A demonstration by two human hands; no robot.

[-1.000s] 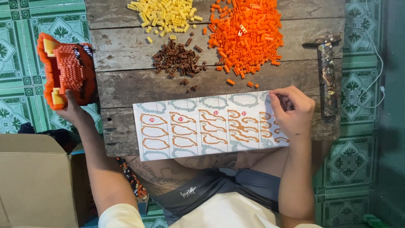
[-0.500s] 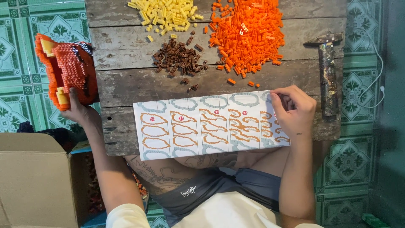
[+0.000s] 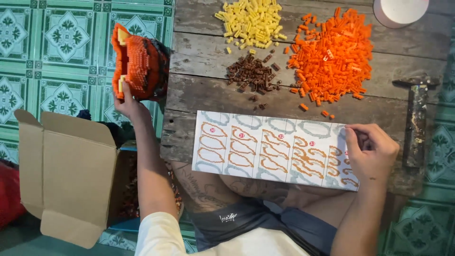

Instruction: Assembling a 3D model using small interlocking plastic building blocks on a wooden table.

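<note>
Two hands busy: left hand [image 3: 127,102] grips orange-and-black brick-built model [image 3: 140,64] (raised beside table); right hand [image 3: 372,151], fingers curled, pins printed instruction sheet [image 3: 265,147] flat, seemingly for reading.

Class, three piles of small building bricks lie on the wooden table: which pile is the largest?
The orange brick pile, at the right; it spreads far wider than the yellow pile and the small brown pile.

Bare wooden table [image 3: 199,102] planks open between instruction sheet [image 3: 265,147] and brown brick pile [image 3: 251,73]. Yellow pile [image 3: 251,21] and orange pile [image 3: 334,52] crowd the far side; hammer [image 3: 416,121] blocks right edge; open cardboard box [image 3: 71,170] fills floor at left
</note>
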